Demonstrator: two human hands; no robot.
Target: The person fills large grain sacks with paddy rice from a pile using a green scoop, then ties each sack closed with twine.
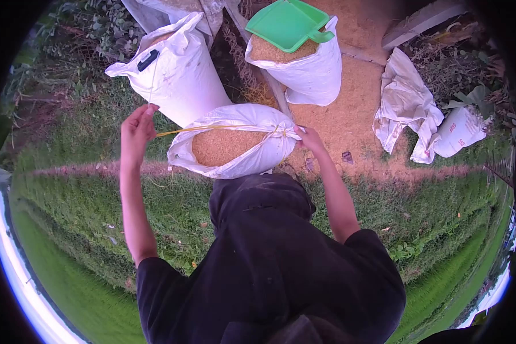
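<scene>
A white sack [269, 150] filled with tan husk-like material [226, 147] stands open in front of my body. My left hand [137, 129] is raised to the left of its mouth, fingers pinched on a thin yellow strap [198, 128]. The strap runs taut across the opening to the gathered rim on the right. There my right hand [309, 140] is closed on the bunched edge of the sack. A thin pale line also runs up from my left hand towards a dark object [148, 60] lying on another white sack [183, 80].
A third filled sack [315, 74] with a green dustpan [288, 24] on top stands at the upper right. Loose husks [355, 92] cover the ground beside it. Crumpled white sacks [407, 103] lie further right. Grass surrounds my legs.
</scene>
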